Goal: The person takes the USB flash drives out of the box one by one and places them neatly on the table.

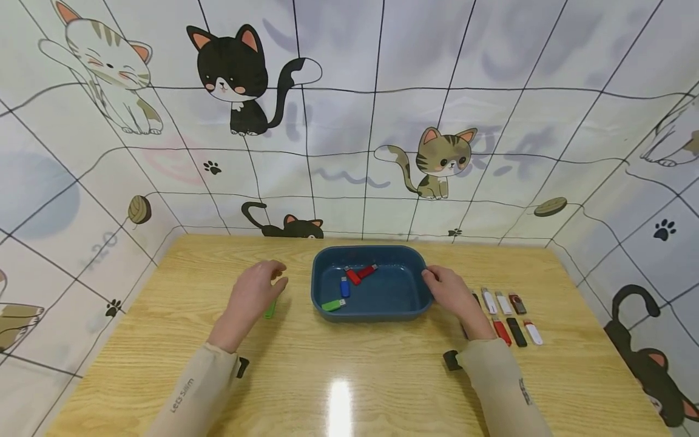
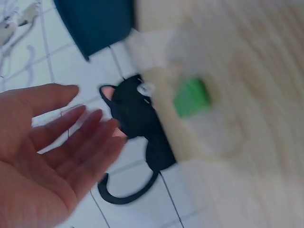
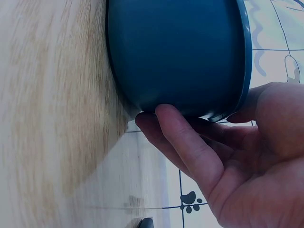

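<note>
A dark blue plastic bin (image 1: 382,306) stands mid-table with several USB sticks inside: two red, including this red USB stick (image 1: 352,276), a blue USB stick (image 1: 344,287) and a green USB stick (image 1: 333,304). At the bin's right end my right hand (image 1: 450,291) grips the wall, thumb at the rim and fingers against the outside, as the right wrist view shows. My left hand (image 1: 252,297) hovers left of the bin, fingers loosely bent and holding nothing. Another green USB stick (image 1: 270,308) lies on the table beside it, partly hidden; it appears blurred in the left wrist view.
Right of the bin lie several USB sticks in rows, among them a white USB stick (image 1: 488,301), a red USB stick (image 1: 501,332) and a black USB stick (image 1: 516,332). My right forearm partly covers others. Behind the wooden table (image 1: 295,376) hangs a cat-print cloth (image 1: 349,121).
</note>
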`<state>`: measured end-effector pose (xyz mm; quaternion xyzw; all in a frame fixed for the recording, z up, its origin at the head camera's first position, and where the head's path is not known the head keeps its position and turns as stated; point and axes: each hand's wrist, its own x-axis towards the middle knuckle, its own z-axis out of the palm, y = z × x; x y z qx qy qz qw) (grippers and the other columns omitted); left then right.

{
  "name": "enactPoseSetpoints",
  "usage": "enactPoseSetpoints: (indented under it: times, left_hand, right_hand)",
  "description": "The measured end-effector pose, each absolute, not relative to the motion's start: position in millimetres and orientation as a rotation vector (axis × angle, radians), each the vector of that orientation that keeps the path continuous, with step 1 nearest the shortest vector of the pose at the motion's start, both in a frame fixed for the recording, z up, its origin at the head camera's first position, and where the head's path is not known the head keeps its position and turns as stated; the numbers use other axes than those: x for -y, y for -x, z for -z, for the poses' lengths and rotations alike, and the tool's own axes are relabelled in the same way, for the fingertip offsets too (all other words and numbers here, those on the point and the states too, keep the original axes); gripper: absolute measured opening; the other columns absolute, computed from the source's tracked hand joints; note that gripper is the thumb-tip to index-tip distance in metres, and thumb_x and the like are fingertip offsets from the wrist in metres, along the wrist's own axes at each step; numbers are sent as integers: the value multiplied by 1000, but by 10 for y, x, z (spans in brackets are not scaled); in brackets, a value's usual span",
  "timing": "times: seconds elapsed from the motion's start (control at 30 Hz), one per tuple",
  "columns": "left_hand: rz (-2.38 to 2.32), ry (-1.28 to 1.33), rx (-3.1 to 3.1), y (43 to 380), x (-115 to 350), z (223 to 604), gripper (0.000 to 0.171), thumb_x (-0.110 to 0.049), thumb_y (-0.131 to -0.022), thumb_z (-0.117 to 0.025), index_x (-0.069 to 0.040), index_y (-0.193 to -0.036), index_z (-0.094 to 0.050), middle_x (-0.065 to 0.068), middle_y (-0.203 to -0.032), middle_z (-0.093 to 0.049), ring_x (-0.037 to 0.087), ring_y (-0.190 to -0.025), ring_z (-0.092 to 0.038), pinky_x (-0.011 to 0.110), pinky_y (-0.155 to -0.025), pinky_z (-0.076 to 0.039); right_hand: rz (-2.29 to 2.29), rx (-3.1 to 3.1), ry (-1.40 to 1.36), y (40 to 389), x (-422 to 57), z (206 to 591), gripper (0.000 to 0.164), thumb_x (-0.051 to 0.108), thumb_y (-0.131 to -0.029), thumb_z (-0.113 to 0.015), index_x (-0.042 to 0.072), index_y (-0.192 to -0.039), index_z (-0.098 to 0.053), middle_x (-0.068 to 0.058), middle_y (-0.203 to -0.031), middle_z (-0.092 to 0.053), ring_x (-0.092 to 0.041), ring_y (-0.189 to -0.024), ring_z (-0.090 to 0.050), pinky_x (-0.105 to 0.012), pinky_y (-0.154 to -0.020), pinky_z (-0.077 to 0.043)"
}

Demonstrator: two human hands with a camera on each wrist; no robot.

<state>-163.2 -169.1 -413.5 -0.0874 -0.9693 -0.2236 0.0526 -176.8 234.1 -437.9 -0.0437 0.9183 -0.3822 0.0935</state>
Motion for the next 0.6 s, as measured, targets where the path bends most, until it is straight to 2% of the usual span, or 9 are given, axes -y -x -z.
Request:
enactPoseSetpoints:
  times: [0.13, 0.27, 0.33, 0.4, 0.6]
  left_hand:
    - [753, 439, 2824, 1618, 1480, 3992, 25, -10, -96, -73, 0, -119, -73, 16, -115, -72, 33, -108, -68, 51, -94, -55]
    - [795, 603, 2798, 1601, 1302, 3890, 26, -12, -96, -74, -2, -120, -73, 12, -119, -72, 31, -113, -67, 49, -98, -55]
    - [804, 701, 2814, 1604, 1230, 3878, 27, -13, -96, -75, -3, -121, -73, 11, -119, -72, 30, -113, -67, 48, -98, -55]
    - [776, 800, 2843, 1615, 1162, 3880, 28, -15, -96, -75, -4, -122, -73, 9, -119, -71, 28, -111, -68, 46, -96, -56]
    - [551, 1001, 2969, 1692, 959, 3922, 30, -22, -97, -75, -7, -123, -73, 5, -116, -69, 21, -104, -67, 38, -92, -58]
  right_hand:
    - [1134, -2732, 137, 1782, -2343, 4383, 42, 23, -113, -41, -7, -137, -57, -15, -92, -61, -28, -89, -67, -42, -74, -59]
    - [1114, -2748, 142, 1796, -2334, 4384, 43, 22, -112, -41, -9, -139, -55, -25, -112, -65, -34, -99, -68, -46, -80, -58]
    - [1110, -2751, 139, 1794, -2329, 4383, 45, 22, -112, -41, -9, -142, -53, -27, -125, -64, -37, -106, -67, -48, -84, -58]
    - [1107, -2745, 146, 1790, -2329, 4371, 46, 22, -112, -40, -10, -143, -52, -30, -130, -61, -40, -111, -65, -50, -87, -58]
    - [1117, -2739, 141, 1774, -2337, 4381, 45, 21, -112, -40, -11, -143, -52, -31, -132, -60, -43, -113, -64, -51, -87, -58]
